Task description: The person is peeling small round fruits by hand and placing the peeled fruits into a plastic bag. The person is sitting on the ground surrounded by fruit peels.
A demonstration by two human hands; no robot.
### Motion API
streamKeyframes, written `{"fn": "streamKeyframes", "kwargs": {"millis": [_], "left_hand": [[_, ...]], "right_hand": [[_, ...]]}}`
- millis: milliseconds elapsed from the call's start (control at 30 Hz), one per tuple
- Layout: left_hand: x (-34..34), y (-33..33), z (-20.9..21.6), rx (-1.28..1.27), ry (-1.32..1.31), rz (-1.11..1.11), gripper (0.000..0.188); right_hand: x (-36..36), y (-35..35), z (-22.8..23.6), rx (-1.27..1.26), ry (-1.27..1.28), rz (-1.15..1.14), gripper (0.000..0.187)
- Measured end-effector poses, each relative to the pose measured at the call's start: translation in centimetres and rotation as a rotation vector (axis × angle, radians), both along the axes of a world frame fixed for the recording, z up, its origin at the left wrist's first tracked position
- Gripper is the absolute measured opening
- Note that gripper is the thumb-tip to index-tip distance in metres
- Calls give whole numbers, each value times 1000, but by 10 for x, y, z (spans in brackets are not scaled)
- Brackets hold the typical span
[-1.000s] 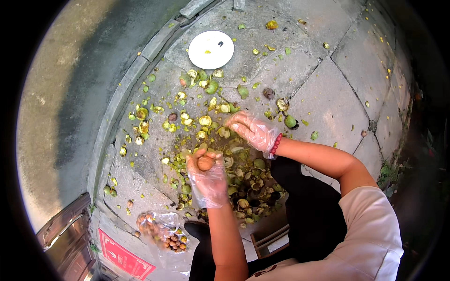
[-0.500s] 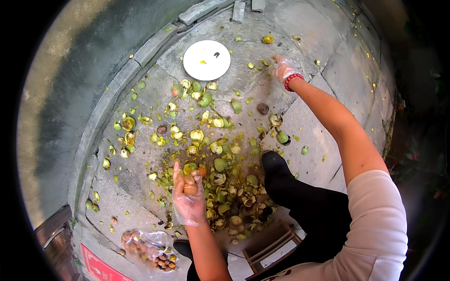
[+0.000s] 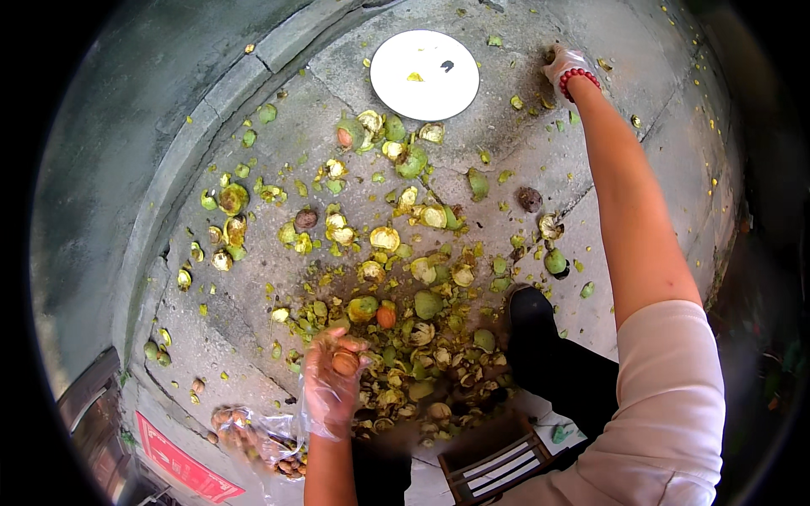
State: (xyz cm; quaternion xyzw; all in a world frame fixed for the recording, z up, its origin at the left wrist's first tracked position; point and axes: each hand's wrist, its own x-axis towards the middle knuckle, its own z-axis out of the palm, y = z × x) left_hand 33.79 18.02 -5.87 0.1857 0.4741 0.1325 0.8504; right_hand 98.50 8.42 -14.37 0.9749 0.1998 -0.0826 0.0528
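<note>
My left hand (image 3: 327, 392), in a clear plastic glove, curls its fingers round a shelled-out brown walnut (image 3: 345, 363) above the husk pile. At the far right my gloved right hand (image 3: 567, 67), with a red bead bracelet (image 3: 579, 78) at the wrist, reaches down to the ground. Its fingers close round a brownish walnut husk (image 3: 549, 56), mostly hidden by them. Just beyond my left hand lie a green husk (image 3: 363, 309) and an orange-brown walnut (image 3: 386, 316). A white plate (image 3: 405, 97) bearing a dark scrap and a yellow scrap stands left of my right hand.
A heap of broken green husks (image 3: 422, 371) covers the ground before my feet. Beside my left forearm sits a clear bag of walnuts (image 3: 240, 426). A wooden stool (image 3: 498, 464) stands close to me, and a stone kerb (image 3: 228, 88) and wall bound the left side.
My right hand has reached farther out and closed on the husk on the ground. My left hand has drawn back toward me with the walnut. The view has shifted.
</note>
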Motion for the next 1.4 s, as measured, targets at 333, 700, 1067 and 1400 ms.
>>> {"fn": "streamKeyframes", "kwargs": {"millis": [333,700,1067,1400], "left_hand": [[-164,2,91,-20,339,-275,31],[-316,-100,97,-226,560,471,20],[-413,-125,69,175,416,1199,29],[-442,-258,138,173,208,901,33]], "right_hand": [[-18,-35,-26,161,-34,-21,52],[-87,-99,-17,180,247,371,39],[-383,-43,250,522,1075,374,30],[-475,-46,382,613,996,659,40]]}}
